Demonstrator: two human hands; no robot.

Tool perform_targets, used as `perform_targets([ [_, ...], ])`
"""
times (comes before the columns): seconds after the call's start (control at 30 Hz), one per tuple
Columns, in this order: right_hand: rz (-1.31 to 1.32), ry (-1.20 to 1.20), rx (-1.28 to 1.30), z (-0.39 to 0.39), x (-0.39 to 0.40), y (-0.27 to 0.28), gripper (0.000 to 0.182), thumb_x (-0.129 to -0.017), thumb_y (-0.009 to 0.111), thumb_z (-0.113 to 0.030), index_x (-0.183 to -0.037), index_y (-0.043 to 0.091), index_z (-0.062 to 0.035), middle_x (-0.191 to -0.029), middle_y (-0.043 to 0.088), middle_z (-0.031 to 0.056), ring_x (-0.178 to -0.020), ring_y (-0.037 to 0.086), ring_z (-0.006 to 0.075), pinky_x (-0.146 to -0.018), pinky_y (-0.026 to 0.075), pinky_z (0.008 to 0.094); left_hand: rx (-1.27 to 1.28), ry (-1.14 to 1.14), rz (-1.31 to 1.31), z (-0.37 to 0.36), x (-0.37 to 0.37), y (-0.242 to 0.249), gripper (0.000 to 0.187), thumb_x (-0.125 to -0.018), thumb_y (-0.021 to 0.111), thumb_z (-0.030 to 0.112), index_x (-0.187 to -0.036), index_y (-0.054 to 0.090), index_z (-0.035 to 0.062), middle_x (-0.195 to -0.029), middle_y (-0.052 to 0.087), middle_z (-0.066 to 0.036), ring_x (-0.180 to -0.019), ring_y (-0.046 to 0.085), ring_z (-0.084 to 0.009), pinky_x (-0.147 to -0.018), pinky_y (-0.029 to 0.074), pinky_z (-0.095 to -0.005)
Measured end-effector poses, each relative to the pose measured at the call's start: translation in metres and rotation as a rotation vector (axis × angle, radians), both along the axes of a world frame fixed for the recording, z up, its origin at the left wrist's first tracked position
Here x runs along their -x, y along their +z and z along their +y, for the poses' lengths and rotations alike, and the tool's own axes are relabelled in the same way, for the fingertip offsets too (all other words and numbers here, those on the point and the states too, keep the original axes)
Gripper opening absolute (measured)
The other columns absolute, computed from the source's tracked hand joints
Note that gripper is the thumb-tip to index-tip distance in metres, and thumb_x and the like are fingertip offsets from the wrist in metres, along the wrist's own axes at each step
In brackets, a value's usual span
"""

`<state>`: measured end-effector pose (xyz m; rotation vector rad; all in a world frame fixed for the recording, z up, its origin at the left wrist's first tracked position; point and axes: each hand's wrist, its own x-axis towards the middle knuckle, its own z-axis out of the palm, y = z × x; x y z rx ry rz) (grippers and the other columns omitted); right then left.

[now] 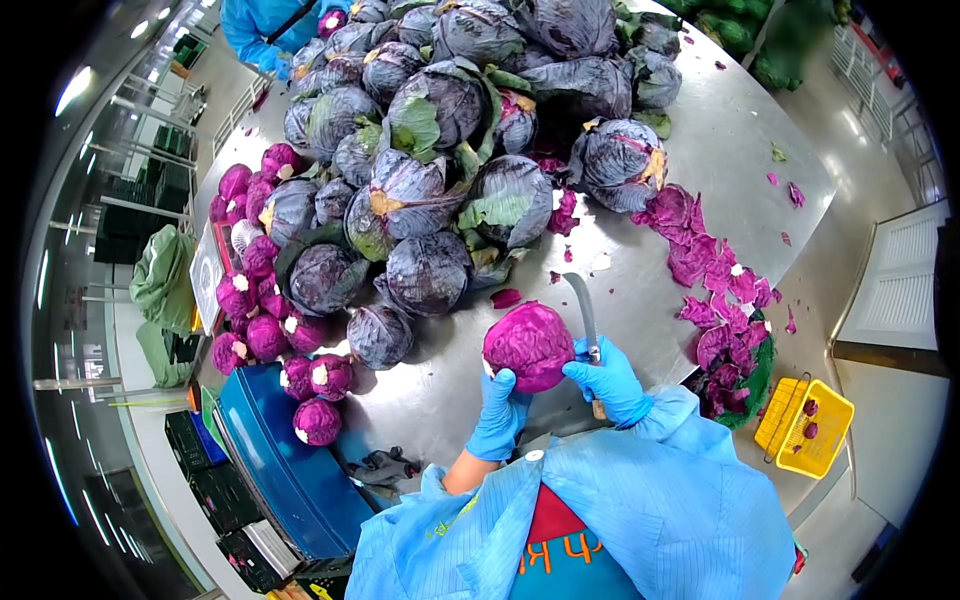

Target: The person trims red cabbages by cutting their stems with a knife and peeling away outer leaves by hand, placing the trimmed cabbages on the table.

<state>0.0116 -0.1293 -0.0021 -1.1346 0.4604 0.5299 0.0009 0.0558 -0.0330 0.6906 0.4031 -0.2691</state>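
Note:
A peeled red cabbage [528, 345], bright purple, is held up in front of me over the steel table. Blue-gloved, my left hand [498, 418] grips it from below on its left side. My right hand [614, 382], gloved too, is closed round the wooden handle of a curved knife [584, 310]. The blade points up and away from me, beside the cabbage and apart from its cut surface. The thumb of that hand touches the cabbage's right side. A small unpeeled cabbage [380, 337] lies to the left.
Unpeeled cabbages [430, 185] are heaped across the table [735, 140]. Peeled cabbages [266, 337] gather at the left by a blue bin [290, 460]. Stripped leaves [712, 270] trail right into a green basket [765, 360]. A yellow crate [815, 430] stands beyond. Another person's sleeve [262, 30] shows top left.

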Motion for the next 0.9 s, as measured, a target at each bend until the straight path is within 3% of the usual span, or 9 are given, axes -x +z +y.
perform_targets([
  [0.2, 0.015, 0.132, -0.045, -0.009, -0.006, 0.002, 0.021, -0.084, 0.074, -0.014, -0.097, 0.059, -0.0059, -0.072, 0.054, 0.0008, -0.055, 0.049, 0.0073, -0.045, 0.039, 0.023, -0.157, -0.006, -0.122, 0.001, -0.006, 0.013, 0.087, -0.071, 0.083, 0.032, -0.139, 0.037, 0.0043, -0.133, 0.051, -0.01, -0.123, 0.051, -0.0263, -0.103, 0.045, -0.0438],
  [0.37, 0.063, 0.098, -0.067, -0.024, -0.013, 0.016, 0.024, -0.084, 0.075, -0.02, -0.1, 0.062, -0.0086, -0.07, 0.053, -0.0009, -0.053, 0.047, 0.0063, -0.045, 0.037, 0.0222, -0.174, 0.027, -0.108, -0.003, -0.008, 0.013, 0.079, -0.071, 0.083, 0.025, -0.135, 0.041, 0.0053, -0.126, 0.054, -0.011, -0.117, 0.055, -0.0274, -0.102, 0.046, -0.0428],
  [0.47, -0.003, 0.016, -0.026, -0.042, -0.029, 0.028, 0.024, -0.085, 0.073, -0.02, -0.103, 0.063, -0.0082, -0.071, 0.055, 0.0, -0.054, 0.048, 0.007, -0.045, 0.037, 0.0235, -0.401, -0.048, -0.121, 0.007, -0.006, -0.003, 0.081, -0.072, 0.082, 0.022, -0.139, 0.038, 0.0054, -0.128, 0.053, -0.01, -0.119, 0.054, -0.027, -0.105, 0.043, -0.0419],
  [0.53, -0.138, -0.118, 0.116, -0.065, -0.041, 0.005, 0.026, -0.086, 0.072, -0.022, -0.106, 0.064, -0.0087, -0.073, 0.057, 0.0025, -0.056, 0.05, 0.0104, -0.048, 0.041, 0.0272, -0.587, -0.05, -0.092, 0.006, -0.003, 0.002, 0.088, -0.065, 0.087, 0.019, -0.138, 0.04, 0.0032, -0.129, 0.051, -0.011, -0.116, 0.053, -0.0258, -0.102, 0.044, -0.0385],
  [0.6, -0.47, -0.143, 1.07, -0.092, -0.046, -0.037, 0.028, -0.088, 0.069, -0.024, -0.111, 0.063, -0.009, -0.077, 0.06, 0.0062, -0.062, 0.055, 0.015, -0.055, 0.046, 0.0313, -0.836, -0.065, -0.116, 0.003, -0.001, 0.007, 0.09, -0.062, 0.089, 0.016, -0.136, 0.041, 0.0027, -0.132, 0.047, -0.011, -0.117, 0.051, -0.0249, -0.101, 0.044, -0.037],
  [0.63, -0.627, -0.144, 1.546, -0.102, -0.046, -0.051, 0.029, -0.089, 0.068, -0.025, -0.113, 0.063, -0.0091, -0.079, 0.061, 0.0081, -0.065, 0.058, 0.0172, -0.058, 0.048, 0.0333, -0.97, -0.086, -0.168, 0.001, -0.003, 0.009, 0.101, -0.056, 0.093, 0.022, -0.138, 0.039, 0.0008, -0.133, 0.045, -0.014, -0.119, 0.048, -0.0277, -0.102, 0.042, -0.0384],
  [0.73, -0.597, -0.021, 1.213, -0.113, -0.043, -0.055, 0.027, -0.091, 0.058, -0.024, -0.116, 0.061, -0.0127, -0.097, 0.06, 0.0142, -0.09, 0.06, 0.0343, -0.072, 0.05, 0.0466, -1.356, -0.24, -0.236, -0.006, -0.005, 0.024, 0.107, -0.054, 0.094, 0.029, -0.139, 0.037, -0.0023, -0.13, 0.046, -0.018, -0.118, 0.048, -0.032, -0.103, 0.04, -0.0408],
  [0.83, -0.432, 0.059, 1.03, -0.093, -0.035, -0.026, 0.035, -0.09, 0.06, -0.034, -0.12, 0.06, -0.0161, -0.087, 0.065, 0.0139, -0.079, 0.064, 0.0338, -0.069, 0.052, 0.0439, -1.55, -0.365, -0.411, -0.005, -0.012, 0.018, 0.11, -0.054, 0.091, 0.044, -0.136, 0.037, -0.0067, -0.13, 0.044, -0.026, -0.118, 0.046, -0.0406, -0.101, 0.039, -0.0475],
  [0.9, -0.405, 0.134, 0.972, -0.08, -0.029, -0.029, 0.038, -0.088, 0.063, -0.038, -0.121, 0.061, -0.0176, -0.078, 0.067, 0.0147, -0.072, 0.066, 0.0353, -0.067, 0.054, 0.0426, -1.546, -0.54, -0.472, -0.006, -0.022, 0.036, 0.111, -0.057, 0.088, 0.044, -0.139, 0.032, -0.0046, -0.132, 0.041, -0.029, -0.121, 0.044, -0.0442, -0.102, 0.038, -0.0497],
])
